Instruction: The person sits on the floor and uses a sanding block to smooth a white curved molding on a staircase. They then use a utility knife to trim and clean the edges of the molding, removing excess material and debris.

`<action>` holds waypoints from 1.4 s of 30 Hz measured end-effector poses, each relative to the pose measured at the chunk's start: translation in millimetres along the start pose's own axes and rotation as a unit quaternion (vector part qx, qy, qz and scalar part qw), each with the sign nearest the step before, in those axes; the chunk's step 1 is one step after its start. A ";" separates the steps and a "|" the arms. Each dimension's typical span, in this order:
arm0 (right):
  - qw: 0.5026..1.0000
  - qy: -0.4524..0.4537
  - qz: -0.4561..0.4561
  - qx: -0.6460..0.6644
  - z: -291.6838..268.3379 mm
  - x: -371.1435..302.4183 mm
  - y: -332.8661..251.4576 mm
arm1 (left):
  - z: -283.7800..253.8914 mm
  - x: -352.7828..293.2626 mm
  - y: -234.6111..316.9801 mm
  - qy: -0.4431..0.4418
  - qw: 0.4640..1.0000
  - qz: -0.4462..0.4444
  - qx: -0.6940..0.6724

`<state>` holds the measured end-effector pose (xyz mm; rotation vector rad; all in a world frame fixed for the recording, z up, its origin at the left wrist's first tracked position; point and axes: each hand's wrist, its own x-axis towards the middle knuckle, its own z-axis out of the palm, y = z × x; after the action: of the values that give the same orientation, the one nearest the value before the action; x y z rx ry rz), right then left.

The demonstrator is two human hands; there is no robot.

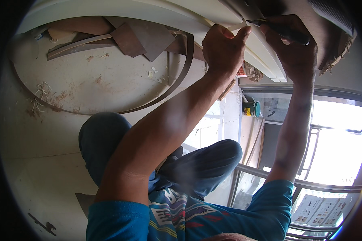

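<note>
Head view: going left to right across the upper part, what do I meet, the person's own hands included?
Tangled white string → overlapping flat brown offcuts → left hand → right hand, gripping a dark-handled tool → frayed brown edge.

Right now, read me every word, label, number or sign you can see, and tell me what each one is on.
Teal shirt: light chest lettering, folded and skewed; no full word readable.
Pale sheets, lower right: rows of print, too small to read.
Green tub: markings too small to read.
Red-and-white package: partly hidden, unreadable.
Dark pen-shaped tool in the right hand: no lettering visible.
</note>
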<state>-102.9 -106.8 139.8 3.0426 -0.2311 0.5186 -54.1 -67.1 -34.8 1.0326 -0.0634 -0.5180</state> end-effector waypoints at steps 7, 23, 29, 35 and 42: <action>0.997 -0.064 0.031 0.032 -10.2 2.5 -6.7 | -1.4 3.4 -3.0 0.000 1.000 0.019 0.025; 0.999 -0.025 0.032 0.021 -4.6 -3.0 4.8 | 2.5 2.5 -8.6 -0.015 1.000 -0.006 -0.026; 0.990 -0.082 0.055 0.097 -21.2 3.2 -23.6 | 0.2 4.0 -8.5 -0.004 1.000 0.022 0.001; 0.997 -0.072 -0.016 -0.015 -19.2 -0.3 -4.9 | -1.5 1.4 -2.3 -0.011 1.000 0.014 0.008; 0.998 -0.053 -0.026 0.015 -18.7 -1.4 4.6 | -2.8 1.1 0.6 -0.011 1.000 0.010 0.012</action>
<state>-111.0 -109.8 157.1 3.0984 -0.1479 0.3617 -52.1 -65.1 -35.9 1.0486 -0.1003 -0.5121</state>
